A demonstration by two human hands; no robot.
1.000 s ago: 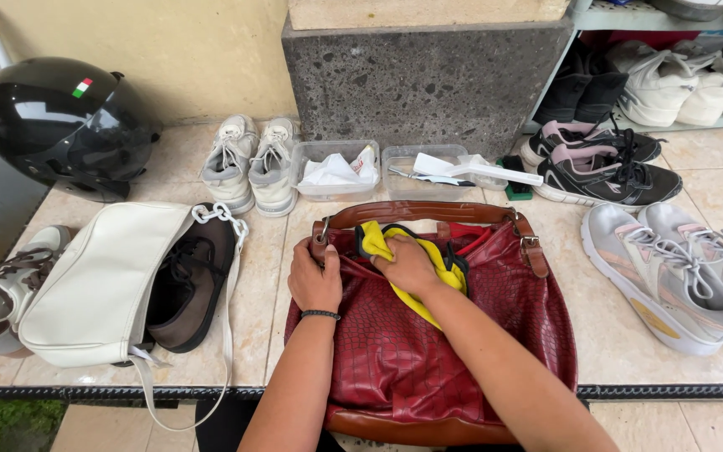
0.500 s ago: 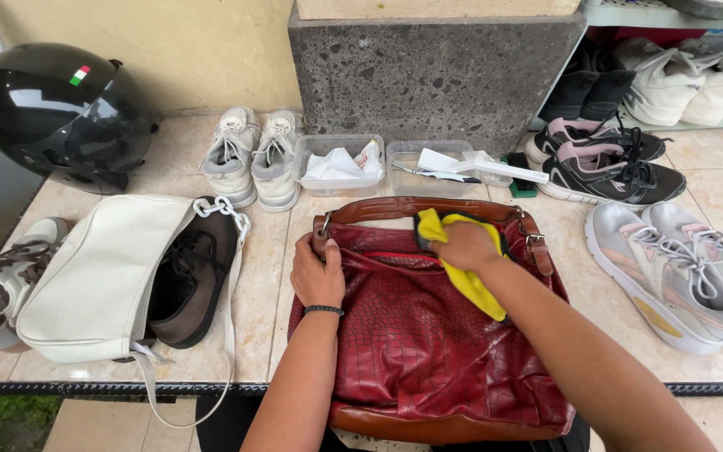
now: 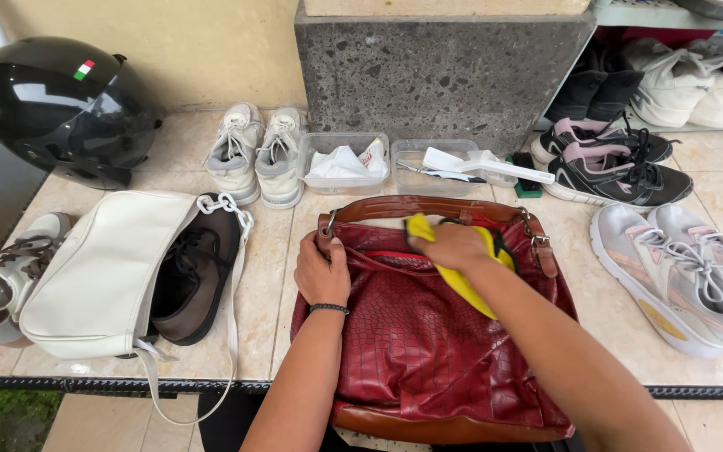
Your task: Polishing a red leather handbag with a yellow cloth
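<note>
1. Nearest, a red handbag [image 3: 428,351] lies on the tiled surface [image 3: 269,276]; the left hand [image 3: 321,272] grips its upper edge.
2. Right hand [image 3: 453,245] presses a yellow cloth [image 3: 462,280] against it, fingers closed.
3. Beyond: two plastic tubs [image 3: 345,163]; grey sneakers [image 3: 257,155].

Tiled ledge [image 3: 269,276] under red handbag [image 3: 428,351], cream bag [image 3: 102,276], helmet [image 3: 60,109], sneakers [image 3: 257,155], two plastic tubs [image 3: 345,163].

Home entryway or porch, tiled ledge [image 3: 278,276] held pairs of sneakers [image 3: 257,155], shoe rack [image 3: 671,125] stood at far right, black helmet [image 3: 60,109] sat far left, rough stone pillar [image 3: 437,75] rose behind, grass showed below near left.
</note>
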